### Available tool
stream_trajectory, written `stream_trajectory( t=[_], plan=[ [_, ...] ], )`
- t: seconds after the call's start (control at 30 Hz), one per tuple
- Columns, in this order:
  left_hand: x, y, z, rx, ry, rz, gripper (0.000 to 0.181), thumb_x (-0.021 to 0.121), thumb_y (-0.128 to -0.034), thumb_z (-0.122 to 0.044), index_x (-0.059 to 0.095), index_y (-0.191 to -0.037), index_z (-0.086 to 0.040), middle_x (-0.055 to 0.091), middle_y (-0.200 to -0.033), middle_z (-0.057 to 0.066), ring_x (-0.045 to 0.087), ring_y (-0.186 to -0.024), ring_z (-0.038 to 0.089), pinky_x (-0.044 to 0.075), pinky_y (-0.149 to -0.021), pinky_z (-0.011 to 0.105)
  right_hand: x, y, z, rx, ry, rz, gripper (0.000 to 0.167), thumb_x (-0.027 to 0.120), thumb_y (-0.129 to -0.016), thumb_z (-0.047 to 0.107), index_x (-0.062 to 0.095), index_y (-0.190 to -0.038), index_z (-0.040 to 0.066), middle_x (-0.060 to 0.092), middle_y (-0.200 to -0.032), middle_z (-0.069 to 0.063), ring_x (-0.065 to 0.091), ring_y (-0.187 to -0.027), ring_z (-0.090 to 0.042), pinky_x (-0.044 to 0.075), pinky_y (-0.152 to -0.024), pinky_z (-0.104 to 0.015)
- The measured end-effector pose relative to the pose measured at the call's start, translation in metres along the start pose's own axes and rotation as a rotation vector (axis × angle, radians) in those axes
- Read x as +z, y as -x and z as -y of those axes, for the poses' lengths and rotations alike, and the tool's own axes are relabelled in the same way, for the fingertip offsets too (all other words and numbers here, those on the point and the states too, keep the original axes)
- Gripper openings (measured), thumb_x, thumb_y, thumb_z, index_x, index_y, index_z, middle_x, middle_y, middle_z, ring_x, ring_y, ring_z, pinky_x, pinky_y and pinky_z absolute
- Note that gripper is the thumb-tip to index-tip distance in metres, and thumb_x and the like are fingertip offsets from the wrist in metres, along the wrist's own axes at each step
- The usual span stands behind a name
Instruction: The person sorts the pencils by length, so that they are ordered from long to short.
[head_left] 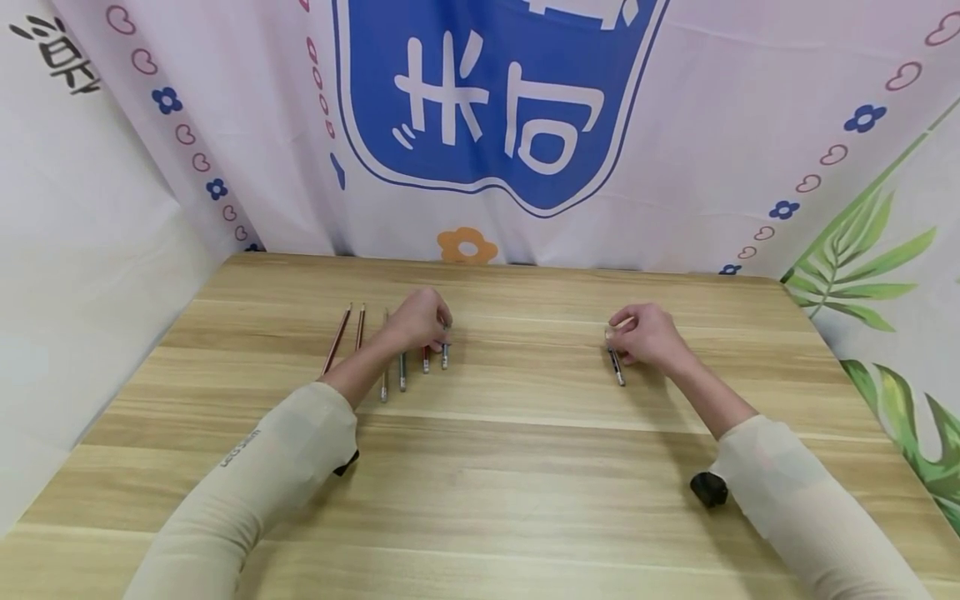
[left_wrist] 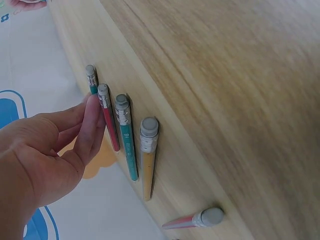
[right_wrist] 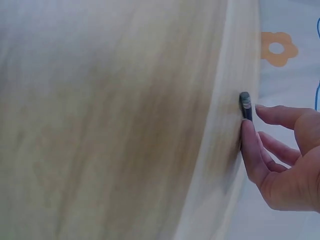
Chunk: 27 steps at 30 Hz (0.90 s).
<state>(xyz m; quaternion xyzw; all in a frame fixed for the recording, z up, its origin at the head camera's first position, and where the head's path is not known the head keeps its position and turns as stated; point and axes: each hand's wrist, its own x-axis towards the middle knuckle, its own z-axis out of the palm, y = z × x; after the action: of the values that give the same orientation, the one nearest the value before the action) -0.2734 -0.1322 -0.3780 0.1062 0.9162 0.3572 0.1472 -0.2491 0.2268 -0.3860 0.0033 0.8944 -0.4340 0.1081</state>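
At the right end of a row of pencils, my left hand [head_left: 420, 321] pinches a teal pencil [left_wrist: 93, 89] by its body, its eraser end poking out. Beside it lie a red pencil [left_wrist: 108, 120], another teal pencil [left_wrist: 127, 145] and a yellow pencil [left_wrist: 148, 170]. Two reddish-brown pencils [head_left: 336, 343] lie farther left, partly behind my forearm. Over on the right, my right hand [head_left: 647, 335] is at a dark pencil [head_left: 617, 367] on the table. One fingertip touches its side, while another [right_wrist: 261, 108] stands slightly apart across it.
Both hands work over a wood-grain table [head_left: 510, 483]. A printed cloth [head_left: 675, 200] hangs along its back edge, with white cloth [head_left: 82, 292] on the left and a leaf print [head_left: 862, 275] on the right. Bare tabletop lies between the hands.
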Motion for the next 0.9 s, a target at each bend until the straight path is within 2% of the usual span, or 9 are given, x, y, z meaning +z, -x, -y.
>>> stream_trajectory(
  t=[0.17,0.53,0.9],
  plan=[
    [0.0001,0.0021,-0.0011,0.000,0.001,-0.006,0.025,0.068,-0.0912,0.015,0.068,-0.116,0.016,0.068,-0.111,0.030,0.073,-0.066,0.021,0.066,-0.062,0.027,0.0016,-0.0022,-0.0015,0.009,0.003,0.019,0.040,0.080,-0.085,-0.003,0.061,-0.120,-0.012,0.062,-0.085,-0.007,0.065,-0.062,-0.010,0.063,-0.058,-0.023],
    [0.0004,0.0021,-0.0016,-0.024,0.010,-0.012,0.025,0.070,-0.0908,0.015,0.069,-0.116,0.015,0.067,-0.108,0.028,0.072,-0.065,0.020,0.066,-0.063,0.028,0.0016,-0.0026,-0.0006,0.027,0.035,0.019,0.039,0.079,-0.086,-0.003,0.062,-0.120,-0.011,0.065,-0.085,-0.009,0.066,-0.061,-0.010,0.063,-0.059,-0.023],
    [-0.0008,0.0025,-0.0004,-0.048,0.087,-0.003,0.024,0.069,-0.0895,0.017,0.068,-0.114,0.016,0.064,-0.100,0.025,0.070,-0.063,0.018,0.067,-0.065,0.029,0.0030,-0.0041,0.0001,0.012,0.060,0.006,0.036,0.077,-0.086,-0.002,0.064,-0.119,-0.010,0.070,-0.091,-0.013,0.067,-0.061,-0.009,0.065,-0.060,-0.025]
  ],
)
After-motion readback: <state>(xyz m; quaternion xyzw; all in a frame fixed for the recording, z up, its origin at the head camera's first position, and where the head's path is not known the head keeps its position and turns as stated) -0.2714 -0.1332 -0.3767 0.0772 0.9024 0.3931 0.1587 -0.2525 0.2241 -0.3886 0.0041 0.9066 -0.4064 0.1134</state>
